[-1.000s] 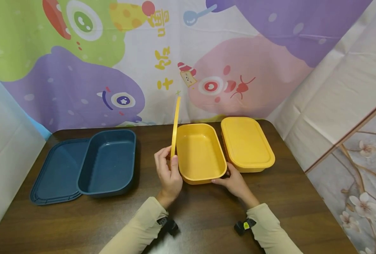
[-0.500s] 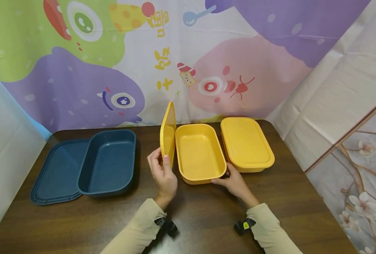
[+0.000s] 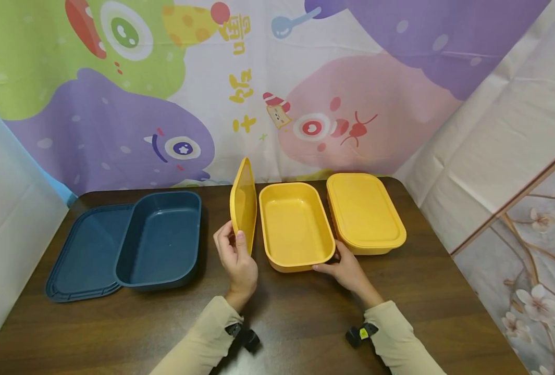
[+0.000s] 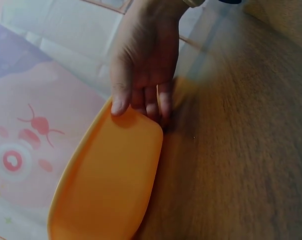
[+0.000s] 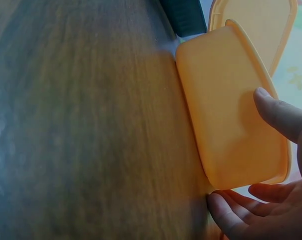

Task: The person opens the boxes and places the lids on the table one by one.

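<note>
A yellow lid (image 3: 243, 205) stands tilted nearly on edge in the head view, left of an open yellow food container (image 3: 296, 226). My left hand (image 3: 236, 260) pinches the lid's near end, thumb on the face toward the container and fingers behind. The left wrist view shows the thumb lying over the lid's rim (image 4: 103, 170). At the container's near right corner, my right hand (image 3: 347, 268) holds it, thumb along the near wall and fingers round the right side. That wall (image 5: 225, 110) fills much of the right wrist view. The container's inside is bare.
To the right stands a second yellow container (image 3: 366, 211) with its lid on. On the left, an open dark blue container (image 3: 162, 239) overlaps a dark blue lid (image 3: 87, 255). All rest on a brown wooden table (image 3: 296, 323), with a cartoon-printed cloth (image 3: 239, 156) behind.
My left hand has moved left with the yellow lid, away from the container, and lowered it slightly. The lid has turned from edge-on to show its face. The right hand stays put.
</note>
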A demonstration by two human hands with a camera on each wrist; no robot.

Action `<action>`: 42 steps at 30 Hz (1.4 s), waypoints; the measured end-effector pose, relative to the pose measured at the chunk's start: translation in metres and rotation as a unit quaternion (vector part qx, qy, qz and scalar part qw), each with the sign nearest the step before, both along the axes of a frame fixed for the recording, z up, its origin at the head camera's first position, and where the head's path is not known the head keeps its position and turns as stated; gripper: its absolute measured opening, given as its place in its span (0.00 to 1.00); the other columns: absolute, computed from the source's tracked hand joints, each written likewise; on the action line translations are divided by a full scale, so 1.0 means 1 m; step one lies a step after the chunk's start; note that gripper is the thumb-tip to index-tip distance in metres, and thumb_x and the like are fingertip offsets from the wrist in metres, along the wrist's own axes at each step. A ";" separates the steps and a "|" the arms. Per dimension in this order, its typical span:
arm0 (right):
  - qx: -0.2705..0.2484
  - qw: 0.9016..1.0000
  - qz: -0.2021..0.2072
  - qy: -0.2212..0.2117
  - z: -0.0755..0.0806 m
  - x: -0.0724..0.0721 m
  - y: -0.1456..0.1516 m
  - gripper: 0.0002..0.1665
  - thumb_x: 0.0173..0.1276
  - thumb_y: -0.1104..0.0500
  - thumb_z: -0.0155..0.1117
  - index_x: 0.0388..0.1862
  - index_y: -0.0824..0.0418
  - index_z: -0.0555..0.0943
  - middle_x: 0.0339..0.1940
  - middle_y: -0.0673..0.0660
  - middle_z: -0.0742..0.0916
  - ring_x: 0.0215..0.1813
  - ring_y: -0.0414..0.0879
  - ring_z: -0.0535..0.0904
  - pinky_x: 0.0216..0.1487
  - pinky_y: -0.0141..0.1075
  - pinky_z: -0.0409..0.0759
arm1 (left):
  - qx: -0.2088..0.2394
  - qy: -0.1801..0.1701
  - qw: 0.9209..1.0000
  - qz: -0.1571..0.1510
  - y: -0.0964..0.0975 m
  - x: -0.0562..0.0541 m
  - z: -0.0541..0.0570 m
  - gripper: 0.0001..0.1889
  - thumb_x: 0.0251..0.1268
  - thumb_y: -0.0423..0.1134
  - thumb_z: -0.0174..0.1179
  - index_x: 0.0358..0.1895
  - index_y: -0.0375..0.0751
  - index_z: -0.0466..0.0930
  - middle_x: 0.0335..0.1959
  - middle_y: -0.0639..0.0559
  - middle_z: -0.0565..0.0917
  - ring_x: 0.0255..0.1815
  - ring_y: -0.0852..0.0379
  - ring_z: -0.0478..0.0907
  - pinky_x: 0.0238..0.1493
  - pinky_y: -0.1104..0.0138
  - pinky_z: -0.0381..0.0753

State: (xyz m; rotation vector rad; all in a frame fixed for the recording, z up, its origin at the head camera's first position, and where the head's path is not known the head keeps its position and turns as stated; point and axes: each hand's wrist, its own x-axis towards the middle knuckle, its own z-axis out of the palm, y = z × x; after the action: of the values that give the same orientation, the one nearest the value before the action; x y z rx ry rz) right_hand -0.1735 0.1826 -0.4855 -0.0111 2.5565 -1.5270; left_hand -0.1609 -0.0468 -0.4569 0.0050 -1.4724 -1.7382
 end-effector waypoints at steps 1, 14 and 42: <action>0.000 1.000 0.000 -0.001 0.000 0.000 0.000 0.48 0.54 0.56 0.78 0.70 0.66 0.65 0.62 0.66 0.79 0.63 0.57 0.75 0.65 0.53 0.71 | 0.001 -0.002 1.000 0.001 0.000 0.000 0.000 0.14 0.73 0.28 0.47 0.55 0.21 0.70 0.48 0.58 0.69 0.47 0.56 0.69 0.48 0.73 0.70; -0.002 1.000 -0.002 -0.001 0.000 0.000 0.000 0.48 0.54 0.56 0.78 0.70 0.66 0.65 0.62 0.65 0.79 0.63 0.56 0.75 0.65 0.52 0.71 | 0.015 -0.003 1.000 -0.003 -0.001 0.001 -0.001 0.14 0.73 0.28 0.47 0.55 0.20 0.69 0.48 0.58 0.69 0.48 0.60 0.69 0.50 0.73 0.71; 0.001 1.000 0.002 -0.001 -0.001 0.002 0.001 0.47 0.56 0.55 0.77 0.70 0.66 0.65 0.63 0.66 0.78 0.62 0.56 0.75 0.62 0.50 0.73 | 0.017 -0.028 0.999 -0.027 -0.006 0.013 -0.011 0.16 0.73 0.27 0.48 0.58 0.19 0.66 0.48 0.52 0.69 0.47 0.55 0.73 0.48 0.77 0.75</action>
State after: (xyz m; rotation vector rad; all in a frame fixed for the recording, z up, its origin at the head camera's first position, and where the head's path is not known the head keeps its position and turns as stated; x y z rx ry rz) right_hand -0.1718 0.1835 -0.4863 -0.0143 2.5563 -1.5217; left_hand -0.1482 -0.0532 -0.4682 0.0323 -1.4964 -1.8187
